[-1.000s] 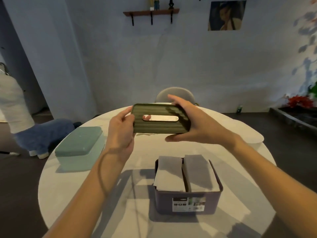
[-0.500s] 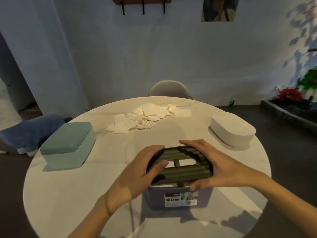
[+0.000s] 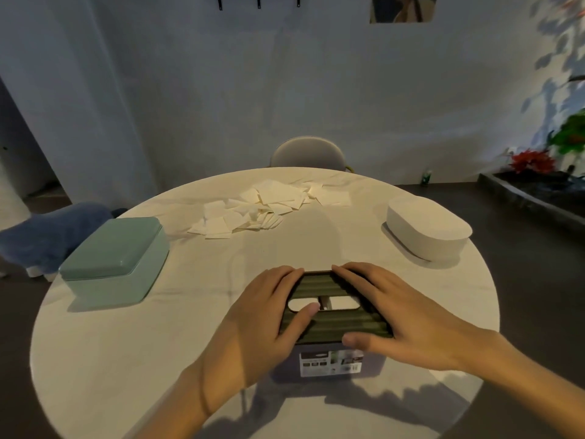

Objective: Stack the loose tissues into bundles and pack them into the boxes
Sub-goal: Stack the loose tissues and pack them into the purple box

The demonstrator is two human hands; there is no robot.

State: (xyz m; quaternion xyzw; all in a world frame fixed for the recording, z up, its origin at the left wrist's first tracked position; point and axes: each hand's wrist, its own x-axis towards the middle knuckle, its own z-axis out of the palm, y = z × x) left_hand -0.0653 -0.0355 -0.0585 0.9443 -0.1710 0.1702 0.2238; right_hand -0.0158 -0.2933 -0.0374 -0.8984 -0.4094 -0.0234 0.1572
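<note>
Left hand [image 3: 262,321] and right hand [image 3: 402,315] pressed flat, fingers straight, on the ribbed lid [image 3: 335,324] capping the purple box [image 3: 329,362].

We take this for a home, likely a dining or living room: a round white surface [image 3: 126,359] stands with a rounded chair back [image 3: 308,152] at its far side. On the plain wall behind we see a picture [image 3: 402,7] and shelf brackets [image 3: 258,0]. A blue plush toy [image 3: 53,229] lies on the dark floor [image 3: 531,280], and red flowers [image 3: 531,160] with green leaves [image 3: 574,131] sit in a planter [image 3: 531,191].
</note>
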